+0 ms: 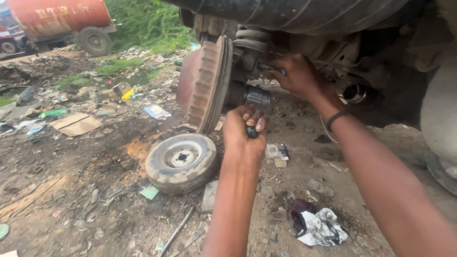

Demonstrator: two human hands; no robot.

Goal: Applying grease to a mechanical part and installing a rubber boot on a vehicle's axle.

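Observation:
A rusty brake disc (203,82) hangs on the hub of a raised vehicle, seen edge-on. Behind it sits a dark metal joint (257,96). My left hand (245,131) is closed around a dark tool handle (251,132) just below that joint. My right hand (295,75) reaches up behind the disc and grips a part of the suspension, beside a coil spring (252,35). A dark band is on my right wrist.
A small wheel with a worn tyre (181,163) lies flat on the dirt below the disc. A dirty rag (319,226) lies at lower right, a thin rod (177,231) near the bottom. Litter and cardboard (76,123) cover the left ground; an orange tanker (62,19) stands far off.

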